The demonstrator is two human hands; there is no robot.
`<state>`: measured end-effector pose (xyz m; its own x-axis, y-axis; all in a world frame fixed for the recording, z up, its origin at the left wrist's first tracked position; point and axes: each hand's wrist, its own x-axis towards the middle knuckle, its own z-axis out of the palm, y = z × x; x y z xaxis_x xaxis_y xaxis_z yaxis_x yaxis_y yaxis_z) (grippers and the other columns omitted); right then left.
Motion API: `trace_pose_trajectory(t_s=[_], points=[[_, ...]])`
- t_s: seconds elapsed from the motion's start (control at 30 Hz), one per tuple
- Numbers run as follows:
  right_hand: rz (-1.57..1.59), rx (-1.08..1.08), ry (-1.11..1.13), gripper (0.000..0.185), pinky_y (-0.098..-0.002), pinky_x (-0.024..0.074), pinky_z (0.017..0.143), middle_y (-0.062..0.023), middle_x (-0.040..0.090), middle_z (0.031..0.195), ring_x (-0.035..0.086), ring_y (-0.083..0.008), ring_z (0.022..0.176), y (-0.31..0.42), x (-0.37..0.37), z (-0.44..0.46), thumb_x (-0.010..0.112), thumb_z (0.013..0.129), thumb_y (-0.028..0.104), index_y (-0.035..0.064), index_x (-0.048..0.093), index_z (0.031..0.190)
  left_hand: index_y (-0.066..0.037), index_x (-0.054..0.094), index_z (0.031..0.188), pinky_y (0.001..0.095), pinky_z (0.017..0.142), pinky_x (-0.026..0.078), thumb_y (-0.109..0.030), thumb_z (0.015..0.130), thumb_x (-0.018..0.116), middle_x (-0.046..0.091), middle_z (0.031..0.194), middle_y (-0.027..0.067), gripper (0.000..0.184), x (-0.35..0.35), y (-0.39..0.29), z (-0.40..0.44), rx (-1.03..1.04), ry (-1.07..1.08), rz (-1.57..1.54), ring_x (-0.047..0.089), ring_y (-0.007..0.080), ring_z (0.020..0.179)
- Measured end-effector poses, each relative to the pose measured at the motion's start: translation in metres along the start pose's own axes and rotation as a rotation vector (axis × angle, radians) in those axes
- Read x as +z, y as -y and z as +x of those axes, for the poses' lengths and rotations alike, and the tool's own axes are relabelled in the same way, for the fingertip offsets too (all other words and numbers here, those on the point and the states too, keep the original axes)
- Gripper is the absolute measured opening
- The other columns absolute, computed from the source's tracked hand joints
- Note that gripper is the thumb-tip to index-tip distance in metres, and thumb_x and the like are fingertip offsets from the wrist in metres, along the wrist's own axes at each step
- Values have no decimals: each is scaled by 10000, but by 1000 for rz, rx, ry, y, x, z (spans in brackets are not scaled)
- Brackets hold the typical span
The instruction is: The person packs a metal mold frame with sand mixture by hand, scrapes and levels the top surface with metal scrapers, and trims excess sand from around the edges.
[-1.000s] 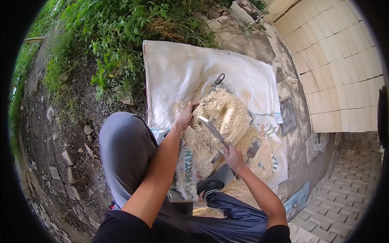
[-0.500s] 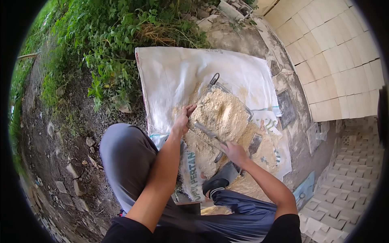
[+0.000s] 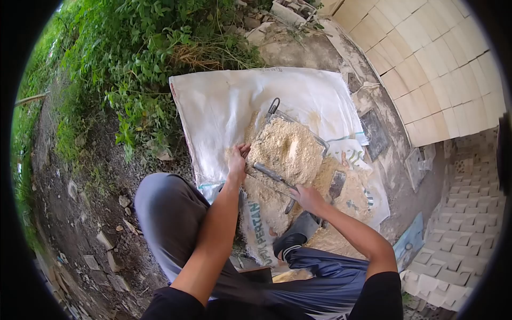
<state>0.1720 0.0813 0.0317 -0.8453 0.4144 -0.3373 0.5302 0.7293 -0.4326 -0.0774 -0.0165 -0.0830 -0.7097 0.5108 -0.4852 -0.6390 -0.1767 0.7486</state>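
Note:
A low metal frame (image 3: pixel 325 144) with looped handles sits on white woven sacks, heaped with pale, crumbly powder (image 3: pixel 285 146). My right hand (image 3: pixel 309 199) is closed around one end of a dark, narrow metal bar (image 3: pixel 268 172). The bar reaches up and left over the powder's near edge. At the left edge of the heap is my left hand (image 3: pixel 238 161), fingers stretched toward the powder and holding nothing that I can see. Its fingertips are partly hidden. One handle (image 3: pixel 289 206) shows just below my right hand.
The printed sack (image 3: pixel 253 224) lies under more spilled powder, and a small dark plate (image 3: pixel 337 184) rests on it. My shoe (image 3: pixel 285 242) is at the near edge. Plants (image 3: pixel 144 58) grow at left; stacked pale blocks (image 3: pixel 432 80) rise at right.
The view has shifted slightly. My left hand's fingers have drawn back a little from the powder. The bar in my right hand has barely moved and looks sharper now.

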Motion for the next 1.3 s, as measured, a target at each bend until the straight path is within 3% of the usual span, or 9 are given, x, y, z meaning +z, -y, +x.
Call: trace_pose_trajectory(t_s=[0.1, 0.2, 0.33, 0.6, 0.77, 0.97, 1.1, 1.17, 1.3], points=[[47, -39, -43, 355, -478, 446, 531, -238, 562, 613, 590, -411, 588, 16, -23, -8, 529, 948, 337, -12, 569, 895, 63, 539, 1138, 339, 890, 491, -339, 1035, 275, 682, 1012, 161, 492, 1, 2, 4, 75, -110, 57, 642, 247, 978], [67, -51, -93, 359, -480, 435, 478, -217, 558, 582, 576, -393, 523, 20, -48, -23, 525, 943, 358, 5, 539, 877, 23, 612, 977, 407, 722, 480, -345, 988, 407, 680, 832, 159, 421, 27, -28, -25, 356, -452, 687, 667, 276, 802], [102, -205, -224, 380, -482, 444, 488, -210, 548, 563, 576, -398, 524, -2, -40, -40, 494, 958, 368, -7, 528, 909, -19, 614, 989, 435, 741, 473, -339, 989, 386, 681, 869, 166, 394, 36, -32, -35, 526, -509, 873, 645, 360, 823], [74, 93, 9, 448, -474, 453, 511, -212, 531, 535, 586, -398, 544, -14, -43, -50, 466, 965, 413, -3, 558, 826, -30, 616, 944, 430, 707, 476, -341, 1000, 371, 690, 824, 138, 400, 34, -27, -30, 477, -514, 919, 654, 329, 787], [257, -94, -263, 461, -467, 442, 476, -198, 528, 519, 579, -381, 506, -20, -42, -54, 482, 946, 461, 30, 570, 807, -28, 615, 937, 406, 688, 481, -312, 1008, 357, 691, 795, 125, 391, 32, -26, -34, 520, -484, 856, 659, 295, 741], [-46, 26, 9, 448, -461, 435, 464, -185, 525, 512, 562, -373, 482, -64, -9, -51, 493, 942, 454, 34, 556, 799, -7, 606, 915, 399, 683, 480, -313, 1008, 356, 683, 759, 126, 406, 30, -27, -19, 499, -479, 792, 660, 288, 738], [47, 28, -28, 449, -462, 430, 459, -184, 526, 515, 556, -379, 481, -52, -30, -56, 492, 941, 460, 34, 554, 813, -1, 597, 883, 408, 685, 471, -318, 1007, 352, 677, 745, 123, 419, 29, -26, -27, 439, -472, 749, 646, 299, 717], [257, -155, -344, 463, -461, 426, 456, -184, 533, 525, 554, -378, 480, -46, -31, -58, 487, 939, 474, 33, 552, 815, 5, 595, 886, 410, 686, 469, -322, 1010, 344, 679, 747, 119, 430, 31, -25, -26, 494, -499, 840, 642, 295, 706], [217, -169, -278, 434, -448, 430, 455, -176, 539, 530, 558, -372, 483, -67, -12, -59, 514, 935, 446, 30, 562, 820, 7, 597, 888, 407, 683, 468, -327, 1011, 339, 682, 752, 117, 439, 42, -34, -35, 498, -494, 821, 640, 290, 702]])
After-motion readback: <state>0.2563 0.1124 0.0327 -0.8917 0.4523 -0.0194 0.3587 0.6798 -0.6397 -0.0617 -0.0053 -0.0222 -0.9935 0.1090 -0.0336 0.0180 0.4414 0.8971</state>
